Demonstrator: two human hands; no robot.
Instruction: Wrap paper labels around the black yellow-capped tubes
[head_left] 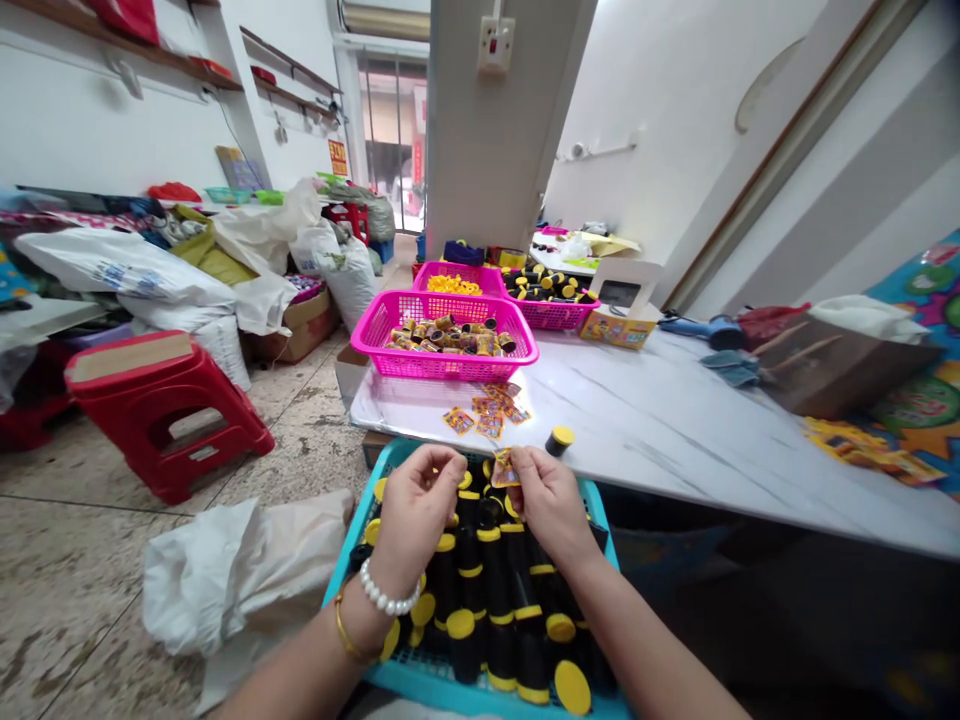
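Observation:
My right hand (pixel 547 500) pinches a small orange printed label (pixel 505 468) between thumb and fingers. Beside it, to the left, my left hand (pixel 421 505) is closed with thumb and fingertips together; whatever may be in them is too small to make out. Both hands are above a turquoise basket (pixel 346 570) filled with black cylinders with yellow caps (pixel 487 590). More orange labels (pixel 491 408) lie loose on the table beyond my hands. One black cylinder with a yellow cap (pixel 559 440) stands upright at the table edge near my right hand.
The marble-patterned table (pixel 660 420) carries a pink basket (pixel 442 368) of label-wrapped cylinders. Behind it are a pink basket of yellow caps (pixel 454 285) and another of black cylinders (pixel 555 285). A red stool (pixel 165 400) and a white sack (pixel 247 570) are on the left floor.

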